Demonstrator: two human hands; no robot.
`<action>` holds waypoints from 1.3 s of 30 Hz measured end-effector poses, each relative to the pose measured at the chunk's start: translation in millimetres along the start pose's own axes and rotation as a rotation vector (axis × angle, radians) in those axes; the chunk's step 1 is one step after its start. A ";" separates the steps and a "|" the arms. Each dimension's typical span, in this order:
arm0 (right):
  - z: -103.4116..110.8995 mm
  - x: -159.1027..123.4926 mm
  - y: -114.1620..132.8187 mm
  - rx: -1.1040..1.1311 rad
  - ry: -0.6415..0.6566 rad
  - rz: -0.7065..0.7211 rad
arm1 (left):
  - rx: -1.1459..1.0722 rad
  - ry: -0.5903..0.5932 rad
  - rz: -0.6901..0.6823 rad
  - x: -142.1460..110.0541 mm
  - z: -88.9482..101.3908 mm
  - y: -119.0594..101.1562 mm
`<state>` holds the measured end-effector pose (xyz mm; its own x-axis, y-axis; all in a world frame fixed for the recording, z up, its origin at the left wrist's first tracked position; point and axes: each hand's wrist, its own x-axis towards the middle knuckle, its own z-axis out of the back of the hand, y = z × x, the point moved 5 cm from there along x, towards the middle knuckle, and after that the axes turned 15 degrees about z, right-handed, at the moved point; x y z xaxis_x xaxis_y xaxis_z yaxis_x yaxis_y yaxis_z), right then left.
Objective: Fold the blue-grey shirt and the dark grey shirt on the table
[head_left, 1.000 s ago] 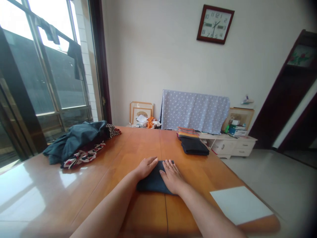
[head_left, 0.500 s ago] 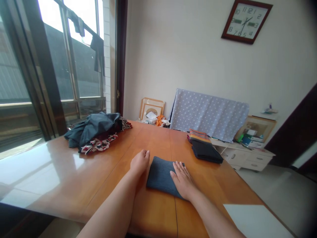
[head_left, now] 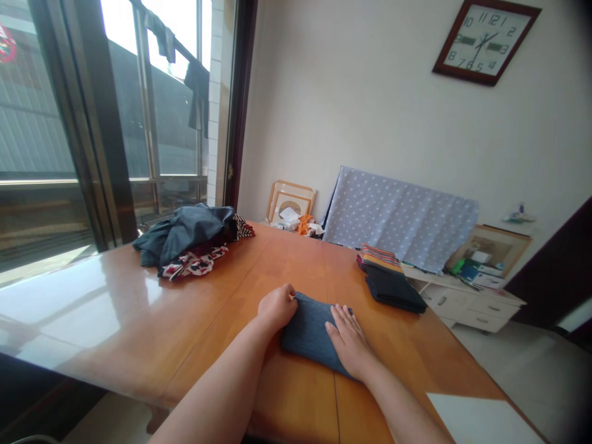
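The folded blue cloth (head_left: 312,327) lies flat on the wooden table (head_left: 296,259), just below the frame's centre. The left hand (head_left: 277,305) is curled at the cloth's upper-left corner; whether the fingers grip the fabric cannot be told. The right hand (head_left: 349,342) is open, palm down, on its right edge. Bare tabletop extends above and left of the cloth. The table's right edge slants toward the lower right corner, beside a white sheet (head_left: 481,419). A dark folded stack (head_left: 393,288) sits near that edge; a loose garment pile (head_left: 189,237) occupies the far left.
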<state>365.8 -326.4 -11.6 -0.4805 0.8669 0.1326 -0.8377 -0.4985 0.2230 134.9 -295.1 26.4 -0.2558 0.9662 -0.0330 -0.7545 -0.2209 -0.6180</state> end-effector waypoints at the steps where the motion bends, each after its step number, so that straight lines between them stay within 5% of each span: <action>1: -0.1 0.3 0.1 0.001 0.002 -0.001 | 0.015 -0.040 -0.012 -1.2 2.6 -1.6; 5: 2.1 0.6 2.2 0.005 0.001 -0.011 | 0.039 -0.142 -0.245 -14.9 4.4 -19.8; 9: 8.7 -0.2 8.3 0.027 0.012 -0.018 | 0.143 -0.006 -0.413 -27.0 -22.4 -30.3; 14: 16.8 -0.6 14.1 0.059 0.024 -0.034 | 0.290 0.066 -0.356 -23.4 -46.0 -24.5; 22: 17.4 3.1 12.4 0.161 0.028 -0.020 | 0.315 0.079 -0.339 -22.7 -41.4 -25.1; 26: 36.3 6.8 -6.2 0.426 -0.215 -0.093 | 0.262 0.125 -0.286 -18.9 -36.3 -24.8; 30: 58.6 -4.5 -41.4 0.534 -0.426 -0.289 | 0.069 0.046 -0.148 -8.2 -13.4 -17.7; 34: 59.9 -24.7 -64.7 0.572 -0.379 -0.460 | 0.015 0.025 0.030 -0.4 3.0 -5.7; 39: 50.1 -34.9 -63.5 0.540 -0.259 -0.569 | 0.000 0.106 0.166 -3.1 -3.0 -1.7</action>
<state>448.8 -325.2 18.0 0.1099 0.9919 0.0630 -0.6629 0.0259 0.7482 138.8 -297.3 25.2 -0.3121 0.9249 -0.2172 -0.7072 -0.3788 -0.5970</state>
